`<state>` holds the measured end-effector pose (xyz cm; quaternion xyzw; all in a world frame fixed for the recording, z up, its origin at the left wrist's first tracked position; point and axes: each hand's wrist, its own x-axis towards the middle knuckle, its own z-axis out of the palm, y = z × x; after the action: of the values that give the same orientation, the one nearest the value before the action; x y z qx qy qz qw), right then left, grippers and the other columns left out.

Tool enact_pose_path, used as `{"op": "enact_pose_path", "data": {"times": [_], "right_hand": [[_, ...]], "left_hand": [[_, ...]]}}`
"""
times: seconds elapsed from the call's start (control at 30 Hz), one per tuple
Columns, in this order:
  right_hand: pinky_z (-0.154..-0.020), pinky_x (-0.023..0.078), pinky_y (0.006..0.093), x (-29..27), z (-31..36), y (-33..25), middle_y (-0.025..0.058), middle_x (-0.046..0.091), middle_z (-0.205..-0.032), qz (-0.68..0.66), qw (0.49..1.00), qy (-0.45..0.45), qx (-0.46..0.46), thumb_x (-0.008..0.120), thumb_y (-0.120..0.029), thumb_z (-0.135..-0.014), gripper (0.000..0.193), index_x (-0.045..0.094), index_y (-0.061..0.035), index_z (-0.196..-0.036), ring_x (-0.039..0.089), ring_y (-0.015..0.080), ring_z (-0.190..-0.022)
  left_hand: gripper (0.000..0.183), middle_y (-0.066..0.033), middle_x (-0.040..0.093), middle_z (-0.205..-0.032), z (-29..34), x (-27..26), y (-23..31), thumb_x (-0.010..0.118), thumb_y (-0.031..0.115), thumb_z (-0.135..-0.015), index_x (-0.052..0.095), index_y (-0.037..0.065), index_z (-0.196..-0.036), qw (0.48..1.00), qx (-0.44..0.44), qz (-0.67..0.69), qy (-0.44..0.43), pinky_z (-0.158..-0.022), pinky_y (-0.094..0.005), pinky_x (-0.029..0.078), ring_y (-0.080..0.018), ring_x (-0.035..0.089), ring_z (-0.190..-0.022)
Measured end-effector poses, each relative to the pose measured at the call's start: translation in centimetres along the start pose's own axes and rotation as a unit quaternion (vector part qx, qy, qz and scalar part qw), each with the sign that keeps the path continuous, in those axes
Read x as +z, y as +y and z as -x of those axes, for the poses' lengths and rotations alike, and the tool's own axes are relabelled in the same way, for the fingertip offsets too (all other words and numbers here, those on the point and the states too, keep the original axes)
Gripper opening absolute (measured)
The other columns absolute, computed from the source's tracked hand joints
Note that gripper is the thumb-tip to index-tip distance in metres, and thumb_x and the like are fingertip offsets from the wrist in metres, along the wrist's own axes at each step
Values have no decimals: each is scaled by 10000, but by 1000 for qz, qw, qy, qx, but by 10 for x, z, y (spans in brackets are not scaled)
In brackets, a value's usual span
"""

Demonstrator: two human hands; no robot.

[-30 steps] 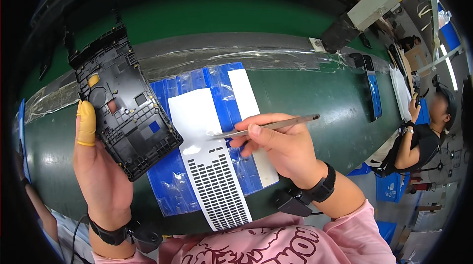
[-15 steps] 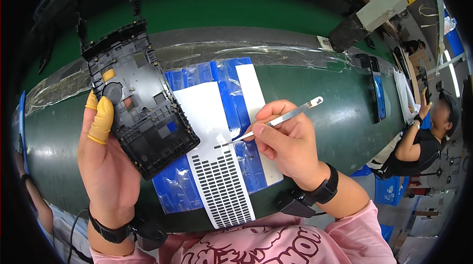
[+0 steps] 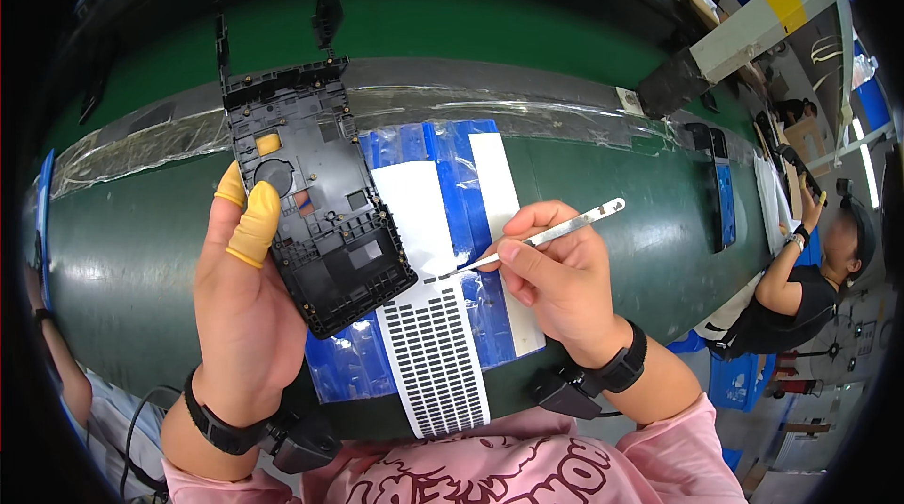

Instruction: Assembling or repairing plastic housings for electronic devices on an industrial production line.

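Note:
My left hand, with yellow finger cots on some fingers, grips a black plastic device housing by its left side. The housing is tilted, its ribbed inside facing up, and it covers part of the sheet below. Between the thumb and fingers of my right hand is a pair of metal tweezers. Their tips reach the upper rows of a white sheet of small black rectangular stickers. The sheet lies on a blue plastic-covered board. Whether the tips pinch a sticker is too small to tell.
A dark green work table carries the board. Clear film is taped along a grey strip at its back. At the right lies a black-and-blue device, below a metal post. Another person is at the right; another arm shows far left.
My left hand has carried the housing to the right, over more of the sheet. My right hand keeps the tweezers at the upper sticker rows, hardly moved.

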<state>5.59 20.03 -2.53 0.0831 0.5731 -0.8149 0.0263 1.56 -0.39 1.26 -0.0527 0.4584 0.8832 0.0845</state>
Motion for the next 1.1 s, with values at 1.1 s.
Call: {"op": "enact_pose_path", "data": {"times": [1.1], "right_hand": [[-735,481,278,52,16,-13,172,589,-852,-35,987,-101,-118,509,63,-788,181,439,54,-955,593,185,-804]], "left_hand": [[360,-96,493,-1089,19,-2,-9,444,160,-857,351,65,-1192,982,-112,135,-66,-854,-343,425,-195,498,-999]]}}
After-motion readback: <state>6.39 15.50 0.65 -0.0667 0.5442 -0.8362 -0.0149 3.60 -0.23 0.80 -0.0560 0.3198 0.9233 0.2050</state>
